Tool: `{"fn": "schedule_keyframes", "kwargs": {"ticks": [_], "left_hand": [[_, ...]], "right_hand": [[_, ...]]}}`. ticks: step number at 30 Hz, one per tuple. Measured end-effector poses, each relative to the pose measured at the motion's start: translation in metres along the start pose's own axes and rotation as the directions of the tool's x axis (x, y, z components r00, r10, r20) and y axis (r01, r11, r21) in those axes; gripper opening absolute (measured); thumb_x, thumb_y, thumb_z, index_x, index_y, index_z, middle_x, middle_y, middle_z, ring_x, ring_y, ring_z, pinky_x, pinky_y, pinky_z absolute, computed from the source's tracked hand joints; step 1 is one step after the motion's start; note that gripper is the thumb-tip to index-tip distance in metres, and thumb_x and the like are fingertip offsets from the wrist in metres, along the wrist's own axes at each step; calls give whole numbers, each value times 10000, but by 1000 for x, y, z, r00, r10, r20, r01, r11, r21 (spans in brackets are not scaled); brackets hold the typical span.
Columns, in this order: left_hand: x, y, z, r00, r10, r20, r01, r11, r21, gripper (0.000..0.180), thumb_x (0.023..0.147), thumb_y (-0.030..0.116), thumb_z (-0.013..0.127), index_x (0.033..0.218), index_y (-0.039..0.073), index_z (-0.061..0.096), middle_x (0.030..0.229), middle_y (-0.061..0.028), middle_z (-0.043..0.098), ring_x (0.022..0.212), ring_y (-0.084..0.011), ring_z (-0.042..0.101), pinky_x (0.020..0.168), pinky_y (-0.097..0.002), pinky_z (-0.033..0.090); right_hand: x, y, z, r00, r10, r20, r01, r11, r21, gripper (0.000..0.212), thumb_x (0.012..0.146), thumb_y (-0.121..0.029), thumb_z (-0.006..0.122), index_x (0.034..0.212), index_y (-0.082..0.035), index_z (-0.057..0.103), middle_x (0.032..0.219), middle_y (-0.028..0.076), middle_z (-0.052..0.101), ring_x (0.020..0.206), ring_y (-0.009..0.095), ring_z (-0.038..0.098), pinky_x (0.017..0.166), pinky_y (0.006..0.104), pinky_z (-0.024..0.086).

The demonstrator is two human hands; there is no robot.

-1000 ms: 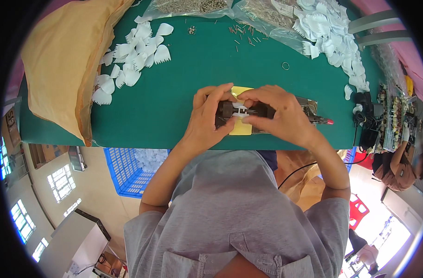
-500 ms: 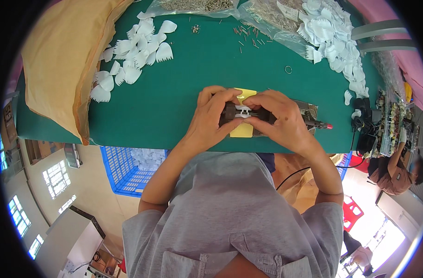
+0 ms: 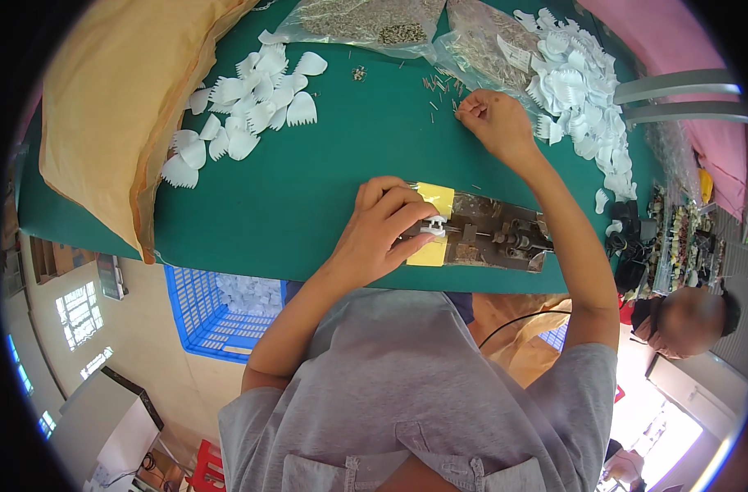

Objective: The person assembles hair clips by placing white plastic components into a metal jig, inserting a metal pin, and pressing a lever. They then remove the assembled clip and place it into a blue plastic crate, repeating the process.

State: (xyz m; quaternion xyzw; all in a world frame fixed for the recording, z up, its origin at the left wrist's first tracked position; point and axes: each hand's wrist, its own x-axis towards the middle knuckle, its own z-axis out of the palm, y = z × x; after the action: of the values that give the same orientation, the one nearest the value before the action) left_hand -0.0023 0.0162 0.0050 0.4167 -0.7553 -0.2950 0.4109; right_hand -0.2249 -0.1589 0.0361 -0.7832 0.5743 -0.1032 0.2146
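My left hand [image 3: 382, 225] is closed at the left end of a dark metal jig [image 3: 493, 238]. Its thumb and fingertips pinch a small white plastic clip part [image 3: 434, 225], which sits against the jig's rod over a yellow patch [image 3: 427, 256]. Farther off, my right hand [image 3: 498, 125] has its fingers drawn together beside a scatter of thin metal pins [image 3: 446, 84]. Whatever lies between those fingertips is too small to make out.
White toothed claw-clip halves lie in a left pile [image 3: 263, 90] and a larger right pile [image 3: 575, 86]. Clear bags of small metal parts [image 3: 357, 20] rest at the back. A brown paper sack [image 3: 120, 123] stands left; a blue crate [image 3: 197, 328] sits below the table edge.
My right hand has left the jig and reached away to the loose pins, uncovering the jig's right part. My left hand still grips the white part. The view has shifted slightly.
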Motion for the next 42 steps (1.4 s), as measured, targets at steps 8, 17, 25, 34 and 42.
{"fn": "schedule_keyframes", "kwargs": {"ticks": [8, 17, 25, 34, 42], "left_hand": [[0, 1, -2, 1000, 12, -19, -12, 1000, -1, 347, 803, 159, 851, 1116, 96, 714, 1123, -42, 676, 1178, -309, 543, 993, -438, 459], [-1, -1, 1, 1000, -23, -9, 23, 1000, -18, 362, 812, 185, 844, 1141, 122, 709, 1143, -34, 658, 1211, -287, 540, 1038, -448, 417], [0, -1, 1, 1000, 2, -10, -2, 1000, -2, 351, 806, 158, 845, 1119, 81, 709, 1147, -60, 672, 1184, -319, 547, 998, -447, 464], [1, -1, -2, 1000, 26, -8, -26, 1000, 7, 357, 812, 168, 834, 1140, 97, 712, 1143, -55, 672, 1190, -319, 545, 1030, -439, 434], [-2, 1, -1, 1000, 12, -10, -12, 1000, -21, 345, 822, 148, 826, 1143, 107, 706, 1135, -46, 666, 1210, -306, 531, 1039, -443, 423]], "right_hand": [[-53, -34, -24, 986, -137, 93, 99, 938, 332, 56, 874, -52, 712, 897, -13, 678, 836, 88, 703, 763, 203, 703, 741, 312, 571], [-139, -67, -22, 963, -263, -63, 269, 917, 295, 166, 817, -5, 790, 956, -55, 715, 819, 47, 715, 861, 219, 670, 716, 339, 565], [-141, -68, -20, 958, -280, -62, 286, 928, 240, 175, 808, -13, 799, 956, -59, 718, 842, 45, 730, 859, 236, 664, 711, 357, 560], [-57, -58, -17, 980, -193, -57, 200, 959, 203, 75, 885, -97, 747, 951, -65, 732, 898, 80, 752, 796, 253, 713, 728, 348, 571], [47, -77, 46, 939, -315, -134, 330, 937, 110, 140, 909, -141, 749, 1036, -82, 764, 924, 71, 758, 802, 207, 719, 739, 340, 569]]}}
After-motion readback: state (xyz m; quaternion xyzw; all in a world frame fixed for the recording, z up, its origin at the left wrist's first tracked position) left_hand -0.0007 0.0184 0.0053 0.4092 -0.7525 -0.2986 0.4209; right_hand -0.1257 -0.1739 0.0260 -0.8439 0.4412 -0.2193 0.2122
